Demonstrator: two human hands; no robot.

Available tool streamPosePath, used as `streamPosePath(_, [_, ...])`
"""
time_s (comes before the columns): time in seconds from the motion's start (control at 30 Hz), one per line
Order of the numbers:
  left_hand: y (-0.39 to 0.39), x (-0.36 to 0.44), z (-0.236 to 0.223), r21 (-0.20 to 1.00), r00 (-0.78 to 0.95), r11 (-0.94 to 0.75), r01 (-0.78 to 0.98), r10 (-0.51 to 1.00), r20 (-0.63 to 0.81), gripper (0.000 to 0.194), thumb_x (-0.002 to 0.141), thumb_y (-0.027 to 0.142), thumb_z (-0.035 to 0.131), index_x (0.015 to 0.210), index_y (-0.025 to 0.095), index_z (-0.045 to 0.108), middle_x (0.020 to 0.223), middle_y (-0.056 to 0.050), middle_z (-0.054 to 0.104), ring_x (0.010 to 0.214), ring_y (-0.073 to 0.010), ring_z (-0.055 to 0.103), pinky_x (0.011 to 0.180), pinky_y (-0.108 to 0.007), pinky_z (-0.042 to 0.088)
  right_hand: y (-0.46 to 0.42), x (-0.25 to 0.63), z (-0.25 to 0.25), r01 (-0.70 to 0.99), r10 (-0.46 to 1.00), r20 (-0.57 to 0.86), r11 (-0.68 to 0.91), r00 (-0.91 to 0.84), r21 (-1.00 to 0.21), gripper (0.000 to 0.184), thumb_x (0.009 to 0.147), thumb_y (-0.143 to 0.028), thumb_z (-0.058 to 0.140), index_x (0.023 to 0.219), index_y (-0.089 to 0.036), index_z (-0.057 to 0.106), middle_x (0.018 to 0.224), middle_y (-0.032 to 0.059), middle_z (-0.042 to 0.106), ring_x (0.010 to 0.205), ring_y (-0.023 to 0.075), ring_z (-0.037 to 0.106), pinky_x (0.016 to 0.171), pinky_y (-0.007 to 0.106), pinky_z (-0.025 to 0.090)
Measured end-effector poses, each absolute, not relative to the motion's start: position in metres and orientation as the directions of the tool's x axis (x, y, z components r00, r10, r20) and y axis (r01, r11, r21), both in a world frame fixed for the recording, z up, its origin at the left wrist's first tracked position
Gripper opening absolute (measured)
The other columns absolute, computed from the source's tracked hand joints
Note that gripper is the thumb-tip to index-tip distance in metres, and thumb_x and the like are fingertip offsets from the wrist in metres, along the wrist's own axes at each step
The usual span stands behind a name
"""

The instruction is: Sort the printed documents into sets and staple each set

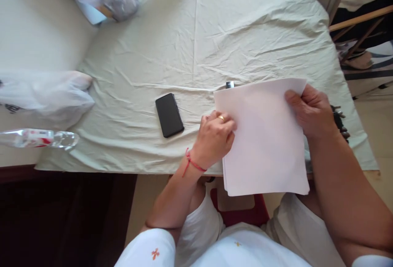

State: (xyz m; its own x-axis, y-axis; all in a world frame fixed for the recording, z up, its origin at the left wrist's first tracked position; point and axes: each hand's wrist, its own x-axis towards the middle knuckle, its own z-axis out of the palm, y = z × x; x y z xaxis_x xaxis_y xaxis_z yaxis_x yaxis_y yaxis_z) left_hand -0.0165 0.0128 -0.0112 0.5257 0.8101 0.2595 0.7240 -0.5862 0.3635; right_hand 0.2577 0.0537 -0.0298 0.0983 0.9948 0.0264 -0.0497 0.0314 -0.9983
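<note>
White shirt (245, 250), cut off below, lies nearest. Paper sheets (267, 144) overhanging the table (132, 70) partly hide a black object (229, 84). My right hand (316, 109) pinches their upper right corner; my left hand (216, 136) touches the left edge, fingers bunched, grip unclear.

It looks like a home, going by the creased tablecloth (138, 62), white plastic bag (46, 99) and clear bottle (38, 138)
</note>
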Motion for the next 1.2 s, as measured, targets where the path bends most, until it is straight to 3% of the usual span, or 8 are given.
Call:
streamPosePath(0.07, [0.016, -0.006, -0.028, 0.5, 0.24, -0.472, 0.727, 0.855, 0.459, 0.025, 0.097, 0.029, 0.06, 0.117, 0.015, 0.066, 0.112, -0.014, 0.064, 0.107, -0.0267, 0.057, 0.097, -0.047, 0.048, 0.054, 0.257, -0.029, -0.055, 0.992, 0.046, 0.052, 0.118, -0.997, 0.036, 0.083, -0.048, 0.085, 0.108, -0.024, 0.08, 0.095, 0.0059, 0.079, 0.078, 0.0179, 0.069, 0.071, 0.031, 0.055])
streamPosePath(0.13, [0.018, 0.001, -0.042, 0.653, 0.0, -0.372, 0.659, 0.869, 0.495, 0.058, 0.091, 0.05, 0.073, 0.134, 0.016, 0.056, 0.124, -0.016, 0.06, 0.115, -0.027, 0.055, 0.102, -0.047, 0.047, 0.054, 0.257, -0.028, -0.074, 0.991, 0.056, 0.065, 0.124, -0.995, 0.035, 0.082, -0.047, 0.085, 0.108, -0.024, 0.08, 0.095, 0.006, 0.079, 0.081, 0.0194, 0.07, 0.072, 0.032, 0.056])
streamPosePath(0.23, [0.022, 0.007, -0.053, 0.921, -0.236, -0.116, 0.372, 0.948, 0.214, 0.09, 0.078, 0.064, 0.082, 0.145, 0.018, 0.043, 0.141, -0.02, 0.051, 0.127, -0.0284, 0.054, 0.096, -0.04, 0.051, 0.053, 0.256, -0.027, -0.108, 0.989, 0.059, 0.074, 0.136, -0.991, 0.033, 0.081, -0.046, 0.086, 0.106, -0.025, 0.081, 0.091, 0.0053, 0.079, 0.081, 0.0198, 0.07, 0.07, 0.032, 0.055])
streamPosePath(0.3, [0.024, 0.009, -0.055, 0.995, -0.165, 0.054, 0.081, 0.985, -0.04, 0.087, 0.082, 0.067, 0.077, 0.144, 0.017, 0.043, 0.141, -0.02, 0.055, 0.122, -0.0262, 0.059, 0.095, -0.037, 0.052, 0.052, 0.256, -0.028, -0.108, 0.987, 0.062, 0.079, 0.148, -0.991, 0.033, 0.081, -0.047, 0.086, 0.105, -0.025, 0.082, 0.089, 0.005, 0.078, 0.08, 0.0196, 0.07, 0.069, 0.032, 0.054])
streamPosePath(0.47, [0.024, 0.012, -0.057, 0.989, 0.016, 0.122, -0.079, 0.993, -0.121, 0.056, 0.098, 0.069, 0.058, 0.118, 0.017, 0.063, 0.118, -0.011, 0.069, 0.112, -0.0209, 0.063, 0.1, -0.032, 0.048, 0.052, 0.257, -0.032, -0.043, 0.978, 0.107, 0.117, 0.18, -0.992, 0.029, 0.088, -0.047, 0.08, 0.104, -0.023, 0.081, 0.083, 0.0029, 0.073, 0.072, 0.0142, 0.06, 0.066, 0.027, 0.048])
streamPosePath(0.67, [0.022, 0.012, -0.06, 0.993, -0.042, 0.119, 0.0, 0.992, -0.119, 0.06, 0.096, 0.075, 0.055, 0.08, 0.017, 0.055, 0.073, -0.002, 0.053, 0.068, -0.0134, 0.046, 0.064, -0.027, 0.037, 0.054, 0.259, -0.04, 0.084, 0.971, 0.118, 0.103, 0.209, -0.991, 0.033, 0.094, -0.051, 0.072, 0.101, -0.02, 0.079, 0.08, 0.0014, 0.066, 0.07, 0.0133, 0.053, 0.063, 0.026, 0.043])
streamPosePath(1.0, [0.027, 0.012, -0.052, 0.849, 0.126, 0.367, -0.38, 0.93, -0.345, 0.059, 0.077, 0.067, 0.083, 0.101, 0.015, 0.07, 0.097, -0.01, 0.074, 0.079, -0.0215, 0.069, 0.071, -0.034, 0.056, 0.056, 0.258, -0.038, -0.016, 0.975, 0.066, 0.071, 0.214, -0.997, 0.029, 0.09, -0.048, 0.077, 0.102, -0.022, 0.08, 0.081, 0.0032, 0.073, 0.07, 0.0149, 0.061, 0.064, 0.027, 0.047])
streamPosePath(1.2, [0.027, 0.007, -0.047, 0.826, 0.225, 0.457, -0.33, 0.888, -0.401, 0.053, 0.072, 0.055, 0.091, 0.1, 0.013, 0.076, 0.105, -0.014, 0.077, 0.084, -0.0245, 0.074, 0.078, -0.038, 0.062, 0.057, 0.254, -0.034, -0.06, 0.968, 0.053, 0.069, 0.244, -0.996, 0.037, 0.085, -0.054, 0.08, 0.103, -0.023, 0.078, 0.094, 0.0073, 0.079, 0.092, 0.0215, 0.073, 0.077, 0.032, 0.057])
